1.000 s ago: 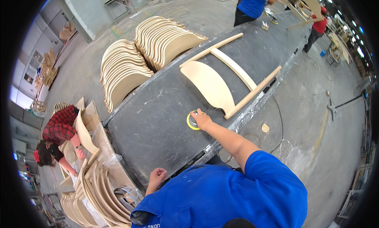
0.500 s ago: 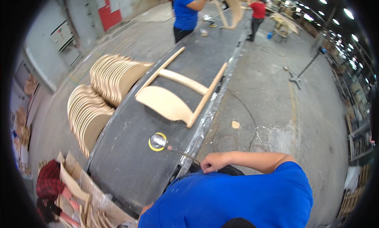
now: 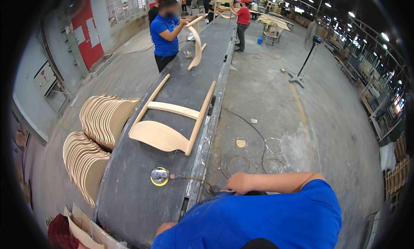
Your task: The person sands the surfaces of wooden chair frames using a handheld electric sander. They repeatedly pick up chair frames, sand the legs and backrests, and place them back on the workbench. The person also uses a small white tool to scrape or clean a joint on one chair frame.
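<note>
My right hand [image 3: 239,183] is held at my waist, its fingers curled in; what they hold, if anything, is hidden. Of my left hand [image 3: 165,228] only a small part shows beside my blue shirt at the bench's near end, with its fingers hidden. In front of me a round sander [image 3: 159,174] with a yellow rim rests on the dark bench top [image 3: 133,193]. Its hose [image 3: 196,179] runs over the bench edge toward my right hand. Beyond it lies a pale wooden chair back frame [image 3: 158,137], with two posts, a crossbar and a wide curved panel.
Stacked curved wooden panels [image 3: 97,132] stand left of the bench. A co-worker in blue [image 3: 166,39] holds a wooden frame [image 3: 197,46] across the bench; another in red [image 3: 243,20] works farther off. A cable [image 3: 254,130] and a wood scrap [image 3: 240,143] lie on the floor.
The view has tilted up and shows more of the far bench. The co-worker in blue has turned the wooden frame. The sander and the chair back frame stay on the bench.
</note>
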`<state>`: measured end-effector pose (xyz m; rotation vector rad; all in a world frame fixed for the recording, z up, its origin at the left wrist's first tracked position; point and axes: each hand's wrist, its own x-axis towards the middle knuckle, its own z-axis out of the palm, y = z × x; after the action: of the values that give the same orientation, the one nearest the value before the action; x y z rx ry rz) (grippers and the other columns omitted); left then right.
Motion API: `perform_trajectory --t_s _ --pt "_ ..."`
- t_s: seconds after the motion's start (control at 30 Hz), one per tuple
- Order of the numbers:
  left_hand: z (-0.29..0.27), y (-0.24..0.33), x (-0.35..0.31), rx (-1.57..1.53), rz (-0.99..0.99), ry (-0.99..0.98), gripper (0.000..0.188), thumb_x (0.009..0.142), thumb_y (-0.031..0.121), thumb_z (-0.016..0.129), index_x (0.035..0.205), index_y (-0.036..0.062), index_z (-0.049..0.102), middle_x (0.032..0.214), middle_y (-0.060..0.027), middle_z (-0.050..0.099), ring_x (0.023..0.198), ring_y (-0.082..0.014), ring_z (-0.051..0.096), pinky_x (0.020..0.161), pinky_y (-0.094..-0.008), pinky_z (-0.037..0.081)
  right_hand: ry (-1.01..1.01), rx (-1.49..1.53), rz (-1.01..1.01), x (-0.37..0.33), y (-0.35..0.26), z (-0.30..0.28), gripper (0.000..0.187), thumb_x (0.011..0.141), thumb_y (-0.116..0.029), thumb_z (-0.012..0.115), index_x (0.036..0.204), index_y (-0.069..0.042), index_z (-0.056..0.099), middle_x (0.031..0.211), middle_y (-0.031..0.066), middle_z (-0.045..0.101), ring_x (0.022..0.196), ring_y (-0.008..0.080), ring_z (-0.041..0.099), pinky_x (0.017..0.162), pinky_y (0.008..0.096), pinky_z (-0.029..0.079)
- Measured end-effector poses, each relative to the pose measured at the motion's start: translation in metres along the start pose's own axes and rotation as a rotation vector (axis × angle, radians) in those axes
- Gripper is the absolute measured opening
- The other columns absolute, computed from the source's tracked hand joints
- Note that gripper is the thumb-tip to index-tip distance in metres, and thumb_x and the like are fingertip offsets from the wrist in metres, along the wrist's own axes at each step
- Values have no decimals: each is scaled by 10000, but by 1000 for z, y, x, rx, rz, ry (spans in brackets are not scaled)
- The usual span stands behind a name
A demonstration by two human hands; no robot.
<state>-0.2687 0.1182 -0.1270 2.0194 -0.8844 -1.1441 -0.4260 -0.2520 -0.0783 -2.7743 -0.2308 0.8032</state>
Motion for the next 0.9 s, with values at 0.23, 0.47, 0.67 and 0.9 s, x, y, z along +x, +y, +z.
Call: perform_trajectory --t_s 0.23,0.47,0.67,0.9 --pt "-4 17 23 89 39 10 131 833 114 662 891 -3 669 821 -89 660 805 -198 623 693 -328 481 -153 243 138 -13 30 -4 332 827 -331 640 1070 -110 692 998 140 695 965 338 650 814 460 507" --pt "-6 55 33 306 190 103 118 823 111 664 868 2 673 789 -85 653 767 -199 617 664 -329 474 -197 680 37 -26 116 -51 462 824 -450 701 1080 -65 679 1001 118 695 940 264 656 805 367 515" --pt "-20 151 27 30 -166 196 85 777 48 673 810 -16 627 811 -93 641 788 -218 603 704 -327 457 660 837 199 -99 185 -89 332 843 -206 678 1145 -74 632 1046 40 650 914 158 591 813 330 491" --pt "-27 192 98 121 -141 261 67 799 12 673 827 -33 632 821 -103 648 804 -203 614 739 -301 461 558 709 188 -100 205 -84 353 812 -165 690 1141 -53 626 1066 85 650 929 217 599 828 346 492"
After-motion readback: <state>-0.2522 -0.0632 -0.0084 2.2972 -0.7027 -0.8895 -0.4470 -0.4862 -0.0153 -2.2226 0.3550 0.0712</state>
